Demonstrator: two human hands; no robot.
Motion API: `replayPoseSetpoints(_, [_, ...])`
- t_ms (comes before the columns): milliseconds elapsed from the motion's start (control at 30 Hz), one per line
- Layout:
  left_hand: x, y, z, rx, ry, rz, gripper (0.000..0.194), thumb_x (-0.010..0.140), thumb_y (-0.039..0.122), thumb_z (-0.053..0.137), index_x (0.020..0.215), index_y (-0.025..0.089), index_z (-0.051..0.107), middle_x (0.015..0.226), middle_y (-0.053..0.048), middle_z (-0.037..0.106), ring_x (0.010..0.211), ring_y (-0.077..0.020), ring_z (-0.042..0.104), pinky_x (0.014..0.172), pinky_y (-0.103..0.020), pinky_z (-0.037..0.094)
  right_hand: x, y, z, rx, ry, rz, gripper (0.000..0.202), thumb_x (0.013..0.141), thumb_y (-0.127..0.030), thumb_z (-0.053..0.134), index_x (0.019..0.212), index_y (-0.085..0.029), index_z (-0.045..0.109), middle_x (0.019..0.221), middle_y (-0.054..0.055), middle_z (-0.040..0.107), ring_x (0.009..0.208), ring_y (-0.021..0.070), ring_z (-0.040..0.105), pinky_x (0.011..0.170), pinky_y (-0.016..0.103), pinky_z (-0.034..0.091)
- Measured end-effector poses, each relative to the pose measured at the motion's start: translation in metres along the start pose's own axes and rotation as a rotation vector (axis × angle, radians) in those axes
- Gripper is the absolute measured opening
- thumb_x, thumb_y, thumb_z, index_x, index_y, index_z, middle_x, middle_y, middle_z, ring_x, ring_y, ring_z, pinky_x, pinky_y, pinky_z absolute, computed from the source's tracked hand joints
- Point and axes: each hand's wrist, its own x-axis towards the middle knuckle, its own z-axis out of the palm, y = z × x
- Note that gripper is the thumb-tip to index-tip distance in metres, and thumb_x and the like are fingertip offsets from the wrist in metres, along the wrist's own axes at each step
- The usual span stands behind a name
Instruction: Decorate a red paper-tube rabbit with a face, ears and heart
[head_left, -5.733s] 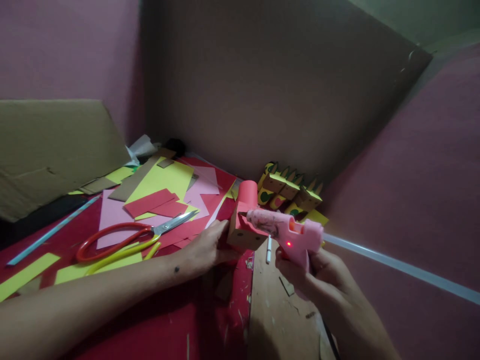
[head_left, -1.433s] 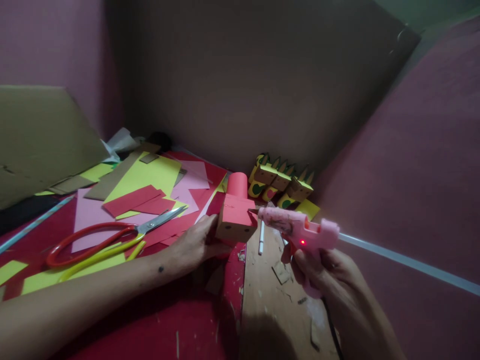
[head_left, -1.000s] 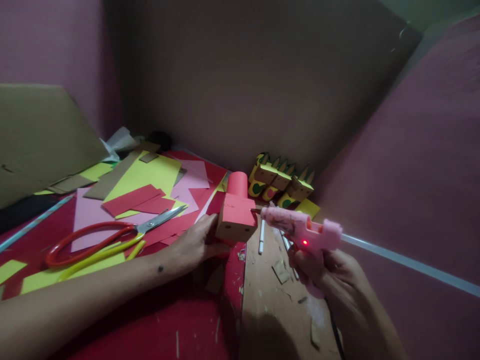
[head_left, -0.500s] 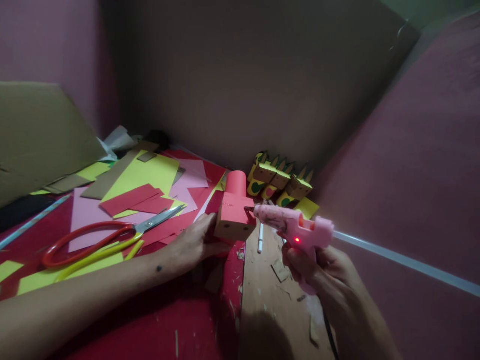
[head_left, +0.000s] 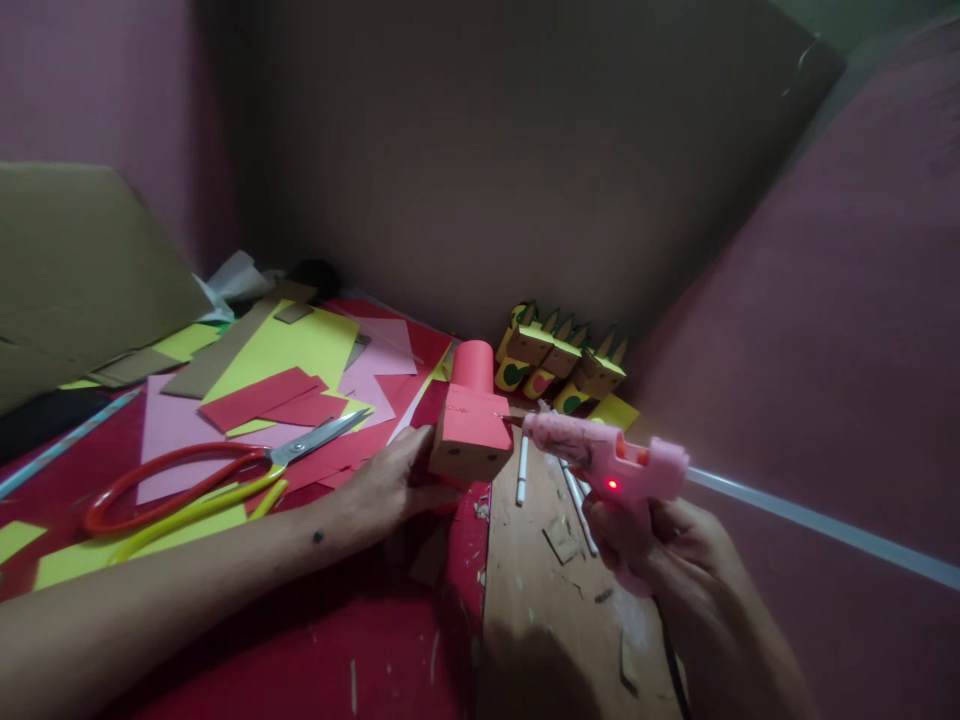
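Observation:
A red paper figure has a box-shaped head with two dark dots on its cardboard front and a red cylinder behind it. My left hand grips its left side, the fingers partly hidden behind the box. My right hand is closed around the handle of a pink glue gun with a lit red light. The gun's tip is beside the right edge of the box top, and a clear glue stick sticks out of its back. Marks of glue show on the box top.
Scissors with red and yellow handles lie on coloured paper at left. Several yellow cardboard figures stand at the back. White sticks and cardboard scraps lie on the wooden board. A cardboard sheet stands far left.
My right hand and the glue gun have moved a little to the right, away from the box top. More of the white sticks shows. My left hand and the red figure have stayed in place.

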Motion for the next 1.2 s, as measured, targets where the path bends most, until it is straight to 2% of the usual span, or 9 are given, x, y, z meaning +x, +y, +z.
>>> replayPoseSetpoints(200, [0.001, 0.000, 0.001, -0.001, 0.007, -0.001, 0.053, 0.079, 0.037, 0.083, 0.128, 0.023, 0.067, 0.128, -0.009, 0.078, 0.124, -0.0385, 0.068, 0.105, -0.050, 0.053, 0.000, -0.001, -0.002, -0.057, -0.003, 0.011, 0.033, 0.086, -0.055, 0.070, 0.089, -0.023, 0.077, 0.068, 0.000, 0.051, 0.061, 0.0160, 0.043, 0.050, 0.026, 0.037])
replayPoseSetpoints(400, [0.001, -0.002, 0.000, 0.022, 0.000, -0.003, 0.054, 0.079, 0.035, 0.082, 0.129, 0.022, 0.065, 0.129, -0.011, 0.077, 0.122, -0.0374, 0.068, 0.103, -0.050, 0.054, 0.002, 0.008, -0.008, -0.004, 0.047, 0.036, 0.041, 0.074, -0.052, 0.084, 0.061, -0.021, 0.061, 0.064, -0.003, 0.047, 0.058, 0.0121, 0.040, 0.049, 0.024, 0.033])
replayPoseSetpoints(500, [0.001, -0.003, -0.001, 0.019, 0.000, -0.015, 0.054, 0.079, 0.034, 0.081, 0.128, 0.021, 0.064, 0.128, -0.012, 0.077, 0.122, -0.0381, 0.068, 0.104, -0.051, 0.053, 0.005, 0.018, -0.010, 0.074, 0.097, 0.059, 0.040, 0.074, -0.054, 0.085, 0.066, -0.021, 0.065, 0.067, -0.001, 0.052, 0.059, 0.0135, 0.044, 0.048, 0.025, 0.038])
replayPoseSetpoints(600, [0.001, -0.003, -0.001, 0.028, 0.000, -0.012, 0.054, 0.078, 0.037, 0.082, 0.127, 0.021, 0.065, 0.127, -0.011, 0.076, 0.122, -0.0387, 0.067, 0.103, -0.051, 0.053, 0.005, 0.029, -0.015, 0.119, 0.074, 0.055, 0.042, 0.077, -0.059, 0.082, 0.066, -0.021, 0.068, 0.062, 0.002, 0.057, 0.054, 0.0151, 0.047, 0.047, 0.028, 0.040])
replayPoseSetpoints(700, [0.001, -0.004, -0.002, 0.055, 0.015, -0.012, 0.053, 0.078, 0.037, 0.082, 0.126, 0.021, 0.066, 0.125, -0.011, 0.076, 0.120, -0.0388, 0.067, 0.103, -0.050, 0.052, 0.001, 0.038, -0.018, 0.116, 0.096, 0.028, 0.035, 0.081, -0.057, 0.079, 0.082, -0.021, 0.078, 0.066, 0.004, 0.064, 0.055, 0.0183, 0.053, 0.049, 0.031, 0.045])
replayPoseSetpoints(800, [0.002, -0.008, -0.003, 0.060, 0.011, -0.021, 0.049, 0.077, 0.037, 0.081, 0.122, 0.021, 0.067, 0.121, -0.011, 0.076, 0.118, -0.0385, 0.068, 0.101, -0.049, 0.053, -0.005, 0.049, -0.023, -0.042, 0.172, -0.042, 0.032, 0.087, -0.052, 0.075, 0.100, -0.024, 0.081, 0.081, 0.006, 0.074, 0.068, 0.0233, 0.064, 0.059, 0.034, 0.053])
replayPoseSetpoints(967, [0.004, -0.010, -0.004, 0.129, 0.002, 0.002, 0.049, 0.075, 0.040, 0.080, 0.118, 0.021, 0.066, 0.121, -0.012, 0.075, 0.117, -0.0390, 0.067, 0.099, -0.050, 0.053, -0.010, 0.091, -0.046, -0.529, 0.374, -0.229, 0.037, 0.094, -0.053, 0.065, 0.116, -0.026, 0.076, 0.114, 0.010, 0.075, 0.099, 0.0312, 0.072, 0.077, 0.039, 0.057])
replayPoseSetpoints(1100, [0.001, 0.002, -0.015, 0.201, -0.003, 0.040, 0.050, 0.071, 0.040, 0.078, 0.115, 0.021, 0.065, 0.114, -0.012, 0.076, 0.106, -0.0359, 0.069, 0.089, -0.045, 0.054, -0.019, 0.130, -0.069, -0.796, 0.365, -0.128, 0.047, 0.094, -0.051, 0.054, 0.127, -0.022, 0.071, 0.113, 0.012, 0.072, 0.094, 0.0297, 0.073, 0.075, 0.039, 0.059])
replayPoseSetpoints(1200, [-0.005, 0.011, -0.032, 0.405, 0.100, -0.006, 0.041, 0.075, 0.044, 0.070, 0.109, 0.020, 0.069, 0.113, -0.012, 0.076, 0.100, -0.0346, 0.068, 0.080, -0.043, 0.051, -0.025, 0.146, -0.077, -1.006, 0.344, 0.019, 0.055, 0.095, -0.045, 0.049, 0.139, -0.015, 0.065, 0.117, 0.015, 0.070, 0.092, 0.0322, 0.074, 0.066, 0.040, 0.056])
